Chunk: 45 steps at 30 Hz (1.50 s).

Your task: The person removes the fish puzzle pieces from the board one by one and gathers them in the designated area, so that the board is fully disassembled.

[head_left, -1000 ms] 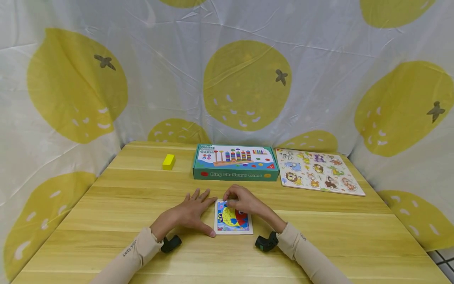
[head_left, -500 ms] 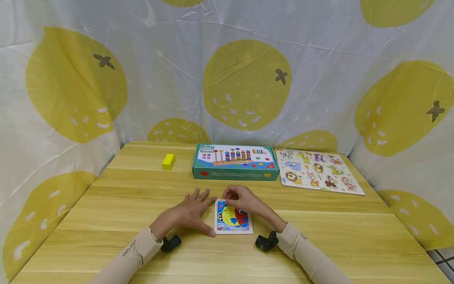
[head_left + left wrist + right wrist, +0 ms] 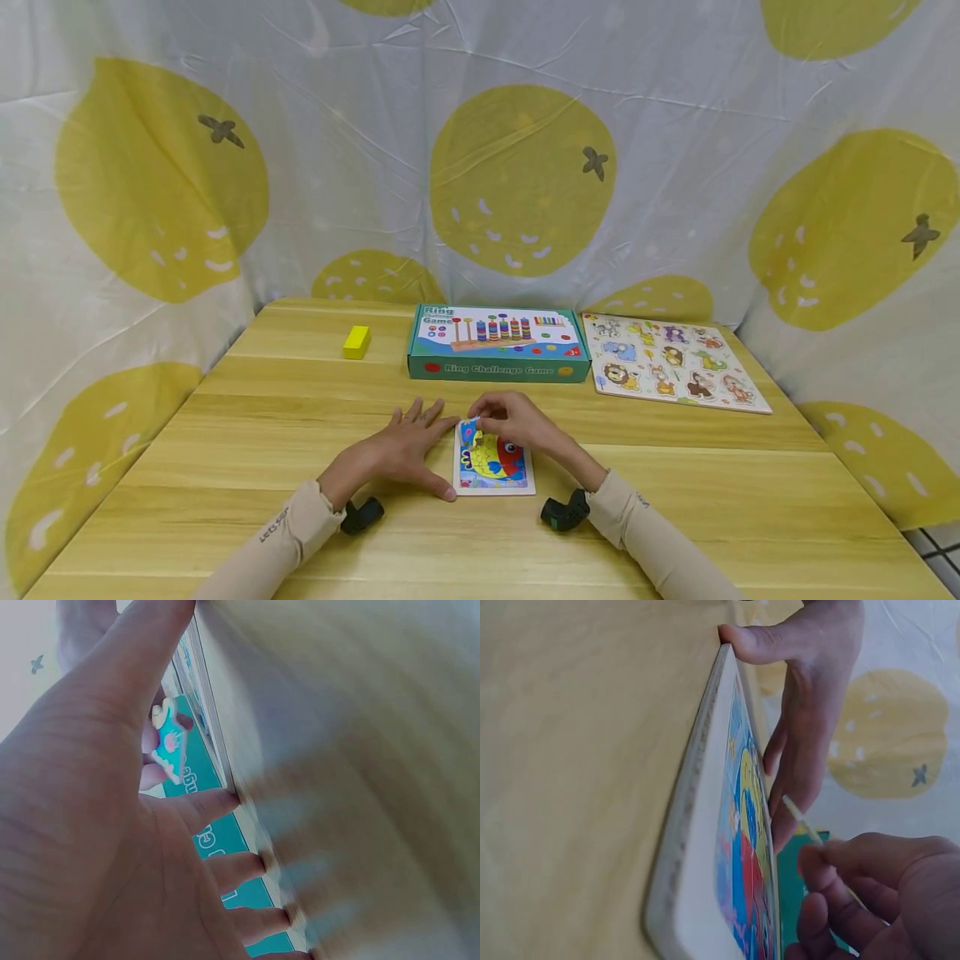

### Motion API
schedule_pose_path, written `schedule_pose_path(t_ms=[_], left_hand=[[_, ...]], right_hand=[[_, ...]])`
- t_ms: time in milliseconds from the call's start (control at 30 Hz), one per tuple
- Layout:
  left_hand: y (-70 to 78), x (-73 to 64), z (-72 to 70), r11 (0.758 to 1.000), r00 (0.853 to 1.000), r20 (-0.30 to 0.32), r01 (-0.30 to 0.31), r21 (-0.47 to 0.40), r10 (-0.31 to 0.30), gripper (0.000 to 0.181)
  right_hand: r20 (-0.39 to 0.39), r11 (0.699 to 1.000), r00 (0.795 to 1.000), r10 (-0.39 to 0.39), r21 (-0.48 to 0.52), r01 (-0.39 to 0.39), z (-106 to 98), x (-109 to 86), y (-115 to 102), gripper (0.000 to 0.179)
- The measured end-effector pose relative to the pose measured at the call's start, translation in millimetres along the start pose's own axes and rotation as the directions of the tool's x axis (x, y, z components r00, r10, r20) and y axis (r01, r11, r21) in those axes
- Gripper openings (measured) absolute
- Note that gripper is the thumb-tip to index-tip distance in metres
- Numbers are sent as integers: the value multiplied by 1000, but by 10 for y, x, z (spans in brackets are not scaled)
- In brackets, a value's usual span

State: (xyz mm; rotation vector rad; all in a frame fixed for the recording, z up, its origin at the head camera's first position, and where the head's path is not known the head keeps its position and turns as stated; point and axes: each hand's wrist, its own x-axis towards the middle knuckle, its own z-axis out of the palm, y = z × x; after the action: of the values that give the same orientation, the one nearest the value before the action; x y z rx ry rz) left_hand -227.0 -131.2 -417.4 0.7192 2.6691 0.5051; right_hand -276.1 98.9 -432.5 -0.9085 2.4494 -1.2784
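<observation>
A small fish jigsaw puzzle [image 3: 495, 492] in a white frame lies on the table, showing a yellow and red fish on blue. My right hand [image 3: 517, 422] is over its upper edge and pinches a jigsaw piece [image 3: 171, 742] between thumb and fingers. The piece is blue with a pink spot and stands tilted up off the puzzle's top left corner; its thin edge shows in the right wrist view. Along the puzzle's left side rests my left hand [image 3: 405, 447], fingers spread on the table, with thumb and forefinger tips right at the frame.
Behind the hands lies a green Ring Challenge Game box [image 3: 498, 346]. To its right is a wooden animal puzzle board [image 3: 675, 362], and a yellow block [image 3: 357, 342] stands to its left. Black wrist devices [image 3: 564, 510] sit under both wrists. A lemon-print cloth [image 3: 517, 183] hangs behind the table.
The right fingers have lifted and tilted the blue piece at the puzzle's top left corner, shifting slightly left. My left hand has stayed in place.
</observation>
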Motion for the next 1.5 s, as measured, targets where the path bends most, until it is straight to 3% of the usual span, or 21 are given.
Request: schedule_pose_path(t_ms=[133,433,667,1000,1133,1333,1500], left_hand=[[-3,9,9,1000,1000,-3,2,-3,-2,105],[8,6,17,1000,1000,5,10,-10,-10,105],[18,4,19,1000,1000,-6,-17,-16,17,106],[10,-1,15,1000,1000,-9,-18,-15,18,107],[17,-11,2,1000,1000,-6,-16,-25,16,107],[21,-11,-4,1000,1000,3,-10,-27,10,107],[27,-13,-4,1000,1000,5,-8,-26,8,106]], right_hand=[[-3,999,1000,13,51,-13,-68,-30,-9,15],[-16,999,1000,26,44,-25,-262,-159,116,20],[-35,993,999,-16,112,20,-448,-370,257,20],[-44,985,993,114,133,-107,-732,-716,102,18],[-50,986,989,143,100,-137,-786,-790,177,16],[-35,983,987,155,105,-151,-803,-795,486,17],[-18,980,986,164,119,-161,-803,-793,565,17]])
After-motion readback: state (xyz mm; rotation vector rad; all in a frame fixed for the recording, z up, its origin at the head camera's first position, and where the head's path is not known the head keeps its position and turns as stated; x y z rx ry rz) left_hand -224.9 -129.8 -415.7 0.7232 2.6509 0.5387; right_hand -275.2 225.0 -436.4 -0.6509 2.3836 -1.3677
